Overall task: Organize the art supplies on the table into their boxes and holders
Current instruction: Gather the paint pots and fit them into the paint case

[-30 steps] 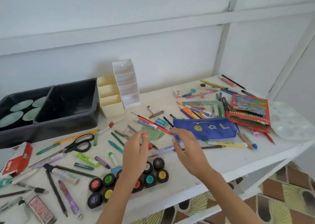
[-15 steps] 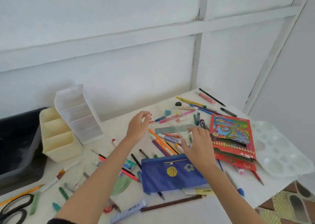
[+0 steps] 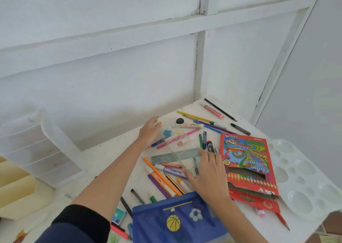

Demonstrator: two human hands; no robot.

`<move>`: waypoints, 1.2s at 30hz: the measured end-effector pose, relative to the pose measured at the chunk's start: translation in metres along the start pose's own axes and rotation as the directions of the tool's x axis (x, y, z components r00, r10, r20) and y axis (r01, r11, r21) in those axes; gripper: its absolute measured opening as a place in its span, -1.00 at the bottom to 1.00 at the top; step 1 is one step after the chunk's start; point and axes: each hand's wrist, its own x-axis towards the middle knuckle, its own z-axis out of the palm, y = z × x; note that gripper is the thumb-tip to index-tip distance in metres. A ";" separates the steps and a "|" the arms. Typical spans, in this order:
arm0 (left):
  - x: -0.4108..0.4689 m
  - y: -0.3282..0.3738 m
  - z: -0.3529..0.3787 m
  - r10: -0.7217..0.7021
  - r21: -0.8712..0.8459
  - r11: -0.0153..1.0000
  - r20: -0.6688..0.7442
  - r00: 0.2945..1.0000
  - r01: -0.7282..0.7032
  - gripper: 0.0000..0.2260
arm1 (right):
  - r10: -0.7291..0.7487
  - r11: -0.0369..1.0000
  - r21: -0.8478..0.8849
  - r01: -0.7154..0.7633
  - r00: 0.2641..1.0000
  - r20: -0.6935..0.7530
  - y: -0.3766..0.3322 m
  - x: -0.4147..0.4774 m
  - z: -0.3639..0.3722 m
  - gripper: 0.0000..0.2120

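White table [image 3: 114, 155]: left hand [image 3: 150, 131], right hand [image 3: 209, 176] (fingers straight) touch clear ruler [image 3: 178, 143].

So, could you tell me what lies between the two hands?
In the head view: a clear ruler, a pink pen and a grey ruler.

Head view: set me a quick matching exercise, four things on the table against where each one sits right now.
Things:
1 blue pencil case
2 red pencil box
3 white palette
4 clear organizer

Places:
A far left of the view
B far right of the view
C nearest the camera, bottom centre
D between the right hand and the palette

Pairs: 1-C, 2-D, 3-B, 4-A
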 end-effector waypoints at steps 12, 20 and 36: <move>-0.043 -0.008 -0.047 -0.097 -0.261 0.965 -0.275 0.956 0.023 -0.62 | -0.056 0.803 0.596 -0.003 0.995 0.082 -0.007 0.010 -0.024 -0.40; -0.139 -0.029 -0.088 -0.186 -0.285 0.956 -0.383 0.905 0.076 -0.89 | -0.116 0.707 0.704 0.067 0.993 0.023 -0.044 -0.023 -0.034 -0.45; -0.387 -0.101 -0.132 -0.257 -0.343 0.939 -0.665 0.701 0.019 -0.77 | -0.294 0.526 0.846 0.086 0.952 0.086 -0.129 -0.168 -0.047 -0.35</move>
